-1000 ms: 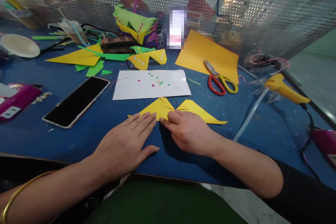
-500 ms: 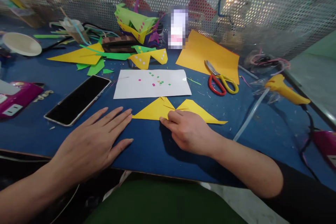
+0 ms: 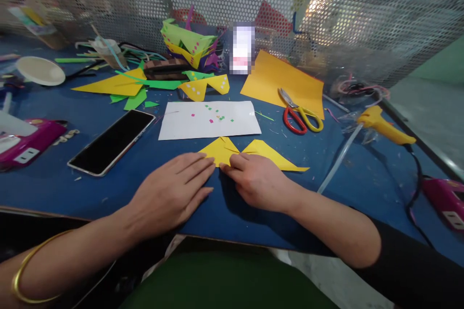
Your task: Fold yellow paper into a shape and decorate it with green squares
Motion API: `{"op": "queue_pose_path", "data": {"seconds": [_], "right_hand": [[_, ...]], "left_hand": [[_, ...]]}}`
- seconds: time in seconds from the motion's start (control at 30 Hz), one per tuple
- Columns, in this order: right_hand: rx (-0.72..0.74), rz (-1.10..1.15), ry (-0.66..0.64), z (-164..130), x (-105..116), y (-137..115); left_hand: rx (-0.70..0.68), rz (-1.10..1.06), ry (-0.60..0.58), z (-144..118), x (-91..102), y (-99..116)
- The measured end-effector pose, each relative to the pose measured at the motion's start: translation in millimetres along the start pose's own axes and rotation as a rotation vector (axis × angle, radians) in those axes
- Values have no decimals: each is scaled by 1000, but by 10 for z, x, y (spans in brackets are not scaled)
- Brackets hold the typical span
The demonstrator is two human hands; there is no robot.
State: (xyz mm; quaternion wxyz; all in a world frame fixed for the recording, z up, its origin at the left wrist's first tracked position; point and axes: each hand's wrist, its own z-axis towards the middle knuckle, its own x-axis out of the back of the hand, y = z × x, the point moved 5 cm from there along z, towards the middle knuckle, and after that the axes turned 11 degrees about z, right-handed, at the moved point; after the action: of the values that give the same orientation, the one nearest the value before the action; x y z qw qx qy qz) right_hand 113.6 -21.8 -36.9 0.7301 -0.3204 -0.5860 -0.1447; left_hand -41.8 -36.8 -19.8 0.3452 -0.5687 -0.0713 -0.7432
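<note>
A folded yellow paper (image 3: 271, 154) with two peaks lies on the blue table in front of me. My left hand (image 3: 177, 181) rests flat with its fingers stretched out, their tips over the paper's left end. My right hand (image 3: 261, 181) is closed at the middle of the paper, its thumb and curled fingers pinching the lower edge. Part of the paper is hidden beneath both hands. Just beyond it lies a white sheet (image 3: 181, 125) with small green and pink paper bits on it.
Scissors (image 3: 299, 116) lie partly on an orange sheet (image 3: 268, 72) to the right. Farther right is a yellow glue gun (image 3: 387, 125) with a clear stick. A phone (image 3: 112, 142) lies at left. Paper pieces (image 3: 119, 82) and a green-yellow paper craft (image 3: 188, 41) stand behind, before a perforated metal panel.
My left hand has slid right from beside the paper onto its left end. My right hand keeps its place on the paper. The camera view has shifted slightly.
</note>
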Motion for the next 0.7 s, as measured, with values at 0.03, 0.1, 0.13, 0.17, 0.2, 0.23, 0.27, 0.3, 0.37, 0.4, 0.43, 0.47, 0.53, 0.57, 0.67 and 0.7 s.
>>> {"op": "queue_pose_path", "data": {"seconds": [0.03, 0.1, 0.13, 0.17, 0.2, 0.23, 0.27, 0.3, 0.37, 0.4, 0.43, 0.47, 0.53, 0.57, 0.67, 0.7], "right_hand": [[2, 2, 5, 3, 0, -4], [4, 14, 18, 3, 5, -1], [5, 34, 24, -2, 12, 10], [3, 72, 37, -12, 23, 29], [-4, 134, 62, -29, 44, 60], [-19, 213, 99, -54, 72, 104], [-44, 300, 146, -88, 104, 157], [-73, 380, 197, -130, 136, 214], [-117, 449, 278, -223, 184, 301], [-115, 428, 297, -264, 197, 313], [-93, 375, 303, -299, 206, 301], [-55, 303, 301, -325, 208, 267], [31, 141, 280, -354, 194, 167], [64, 66, 266, -359, 180, 115], [115, -93, 233, -357, 136, -6], [123, -127, 222, -355, 121, -36]], "left_hand": [[-17, -24, -48, 12, -56, 26], [-24, -39, -119, 36, -129, 68], [-23, -38, -140, 45, -144, 83], [-23, -36, -152, 53, -147, 96], [-26, -33, -153, 58, -141, 105], [-33, -31, -151, 62, -131, 112], [-41, -30, -144, 65, -121, 116], [-51, -28, -134, 70, -114, 117], [-73, -31, -127, 86, -115, 119], [-80, -33, -129, 98, -122, 119], [-86, -34, -136, 113, -132, 119], [-91, -32, -144, 130, -141, 120], [-108, -19, -163, 164, -151, 135], [-119, -10, -173, 180, -150, 146], [-141, 9, -200, 213, -135, 179], [-151, 12, -207, 218, -132, 190]]}}
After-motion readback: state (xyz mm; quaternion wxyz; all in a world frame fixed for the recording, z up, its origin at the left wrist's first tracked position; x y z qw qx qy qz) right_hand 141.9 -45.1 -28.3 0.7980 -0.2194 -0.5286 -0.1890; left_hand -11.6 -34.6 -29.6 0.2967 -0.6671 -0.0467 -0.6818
